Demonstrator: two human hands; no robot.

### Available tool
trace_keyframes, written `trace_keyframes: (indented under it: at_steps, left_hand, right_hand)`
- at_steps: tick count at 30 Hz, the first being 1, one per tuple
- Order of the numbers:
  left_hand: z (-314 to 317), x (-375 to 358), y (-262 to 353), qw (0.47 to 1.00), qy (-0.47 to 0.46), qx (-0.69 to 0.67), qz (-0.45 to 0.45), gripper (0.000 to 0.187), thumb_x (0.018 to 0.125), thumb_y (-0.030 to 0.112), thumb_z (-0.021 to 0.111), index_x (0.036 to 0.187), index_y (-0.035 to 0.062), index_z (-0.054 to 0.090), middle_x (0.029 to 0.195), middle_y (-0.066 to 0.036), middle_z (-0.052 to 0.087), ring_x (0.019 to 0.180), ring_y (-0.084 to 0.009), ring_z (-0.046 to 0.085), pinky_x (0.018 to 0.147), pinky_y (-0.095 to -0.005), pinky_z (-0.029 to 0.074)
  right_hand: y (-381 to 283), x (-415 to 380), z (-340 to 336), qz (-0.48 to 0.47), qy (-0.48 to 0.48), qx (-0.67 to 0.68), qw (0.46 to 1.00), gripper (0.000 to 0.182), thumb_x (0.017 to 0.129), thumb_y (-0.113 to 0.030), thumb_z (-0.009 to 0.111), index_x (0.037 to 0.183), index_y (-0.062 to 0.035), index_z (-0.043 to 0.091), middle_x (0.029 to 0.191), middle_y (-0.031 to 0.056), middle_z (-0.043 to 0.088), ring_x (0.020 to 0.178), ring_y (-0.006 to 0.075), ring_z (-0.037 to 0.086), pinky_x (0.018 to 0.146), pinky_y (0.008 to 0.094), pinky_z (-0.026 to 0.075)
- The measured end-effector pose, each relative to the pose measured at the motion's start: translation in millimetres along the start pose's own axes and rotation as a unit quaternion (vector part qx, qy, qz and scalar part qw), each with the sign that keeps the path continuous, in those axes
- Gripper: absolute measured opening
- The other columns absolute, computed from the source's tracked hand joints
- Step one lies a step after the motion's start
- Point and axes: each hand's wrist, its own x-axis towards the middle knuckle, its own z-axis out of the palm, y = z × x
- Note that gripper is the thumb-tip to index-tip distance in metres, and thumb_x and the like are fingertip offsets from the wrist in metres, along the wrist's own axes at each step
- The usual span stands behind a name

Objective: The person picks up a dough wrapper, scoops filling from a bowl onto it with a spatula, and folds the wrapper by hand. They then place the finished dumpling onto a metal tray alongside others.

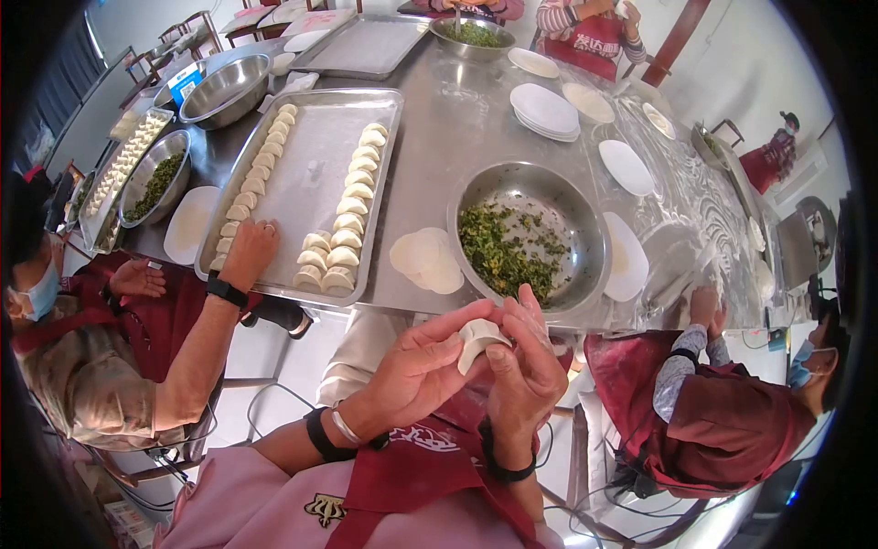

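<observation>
Between my two hands, close to my chest, is a folded white dumpling (481, 344). My left hand (416, 360) pinches one end of it, thumb on the near side. The other end sits in the fingers of my right hand (529, 361), whose thumb presses its edge. Just beyond my hands stands a steel bowl (572, 206) with chopped green filling (498, 242) inside. Left of that bowl lies a small stack of round dough wrappers (426, 261). A metal tray (315, 169) farther left carries rows of finished dumplings (348, 222).
A co-worker's hand (251, 252) reaches onto the tray's near left edge. Another co-worker (732, 421) sits at my right by the floured tabletop (686, 238). White plates (545, 110) and a second filling bowl (471, 37) stand farther back. An empty-looking steel bowl (226, 91) is at the left.
</observation>
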Motion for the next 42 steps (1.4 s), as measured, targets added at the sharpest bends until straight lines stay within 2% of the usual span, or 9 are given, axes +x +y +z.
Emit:
trace_keyframes:
  at_steps: [6, 9, 15, 18, 23, 29, 32, 36, 42]
  left_hand:
    - [-0.1, -0.4, -2.9, 1.0, -0.012, -0.002, -0.02, 0.051, 0.101, 0.007, 0.049, 0.149, -0.0032, 0.033, 0.146, -0.014, 0.047, 0.136, -0.0238, 0.045, 0.119, -0.044, 0.032]
    - [2.1, -0.8, -4.0, 1.0, 0.001, 0.004, -0.026, 0.052, 0.102, 0.008, 0.049, 0.149, -0.0033, 0.033, 0.146, -0.013, 0.046, 0.136, -0.023, 0.045, 0.119, -0.0441, 0.031]
    - [5.0, -1.7, 0.4, 0.999, 0.022, 0.014, -0.039, 0.052, 0.102, 0.009, 0.047, 0.149, -0.0038, 0.031, 0.148, -0.013, 0.044, 0.137, -0.0223, 0.044, 0.12, -0.0435, 0.029]
    - [9.5, -1.9, 5.1, 0.998, 0.031, 0.018, -0.056, 0.053, 0.103, 0.012, 0.047, 0.15, -0.0048, 0.03, 0.149, -0.013, 0.042, 0.137, -0.0223, 0.044, 0.121, -0.0428, 0.029]
    - [4.1, -3.7, 1.9, 0.997, -0.011, -0.041, -0.068, 0.049, 0.103, 0.011, 0.045, 0.147, -0.0074, 0.033, 0.144, -0.015, 0.046, 0.134, -0.0222, 0.046, 0.118, -0.0413, 0.033]
    - [1.9, -7.3, 2.6, 0.996, -0.005, 0.029, -0.082, 0.058, 0.104, 0.025, 0.046, 0.15, -0.0061, 0.028, 0.149, -0.014, 0.042, 0.139, -0.0218, 0.041, 0.12, -0.0419, 0.027]
    - [3.1, -8.9, 7.9, 0.994, 0.023, -0.002, -0.103, 0.049, 0.106, 0.021, 0.042, 0.145, -0.0079, 0.035, 0.139, -0.014, 0.05, 0.129, -0.021, 0.049, 0.114, -0.04, 0.037]
    - [5.5, -9.1, 12.8, 0.988, 0.012, 0.08, -0.135, 0.059, 0.105, 0.032, 0.043, 0.147, -0.0075, 0.032, 0.145, -0.015, 0.045, 0.135, -0.0236, 0.045, 0.118, -0.0413, 0.031]
    - [12.6, -12.3, 16.8, 0.983, 0.031, 0.094, -0.155, 0.055, 0.106, 0.032, 0.043, 0.143, -0.0073, 0.038, 0.142, -0.015, 0.048, 0.133, -0.0239, 0.046, 0.117, -0.0427, 0.033]
  right_hand:
    - [3.5, -2.1, -2.5, -0.018, 0.0, -0.002, 1.0, 0.017, 0.083, -0.006, 0.073, 0.098, 0.0008, 0.072, 0.105, 0.0166, 0.073, 0.122, 0.0404, 0.058, 0.113, 0.0585, 0.031]
    - [4.1, -1.5, -4.1, -0.017, -0.003, -0.007, 1.0, 0.015, 0.082, -0.005, 0.073, 0.096, -0.0003, 0.072, 0.1, 0.0151, 0.074, 0.12, 0.0387, 0.059, 0.113, 0.0577, 0.033]
    - [1.5, 7.2, -11.8, -0.011, -0.056, -0.033, 0.998, 0.024, 0.083, -0.012, 0.074, 0.103, 0.0007, 0.073, 0.099, 0.0162, 0.074, 0.119, 0.0366, 0.06, 0.114, 0.0597, 0.03]
    - [-9.3, 10.5, -0.7, 0.008, 0.001, 0.002, 1.0, 0.027, 0.076, -0.011, 0.08, 0.1, -0.0006, 0.075, 0.103, 0.0129, 0.075, 0.122, 0.0416, 0.059, 0.111, 0.0553, 0.036]
    - [5.5, 2.1, -14.9, -0.027, -0.071, -0.023, 0.997, 0.028, 0.075, -0.011, 0.08, 0.101, -0.0026, 0.075, 0.108, 0.013, 0.074, 0.125, 0.0398, 0.057, 0.113, 0.0558, 0.034]
    - [1.8, 6.7, -16.9, -0.008, -0.093, 0.003, 0.996, 0.025, 0.077, -0.013, 0.079, 0.099, -0.001, 0.075, 0.104, 0.0138, 0.075, 0.124, 0.0418, 0.058, 0.114, 0.0589, 0.029]
    - [-11.1, 14.0, -16.9, 0.009, -0.124, 0.007, 0.992, 0.023, 0.077, -0.016, 0.079, 0.097, -0.0041, 0.076, 0.104, 0.0124, 0.075, 0.124, 0.0405, 0.058, 0.115, 0.0575, 0.026]
    - [-8.3, 18.8, -27.9, -0.037, -0.227, -0.029, 0.973, 0.026, 0.077, -0.021, 0.079, 0.1, -0.0079, 0.076, 0.106, 0.0118, 0.075, 0.126, 0.0385, 0.058, 0.116, 0.056, 0.026]
    - [-7.7, 10.7, -26.9, -0.035, -0.216, -0.025, 0.975, 0.022, 0.075, -0.021, 0.079, 0.094, -0.0103, 0.076, 0.102, 0.0079, 0.076, 0.124, 0.0364, 0.059, 0.115, 0.0547, 0.028]
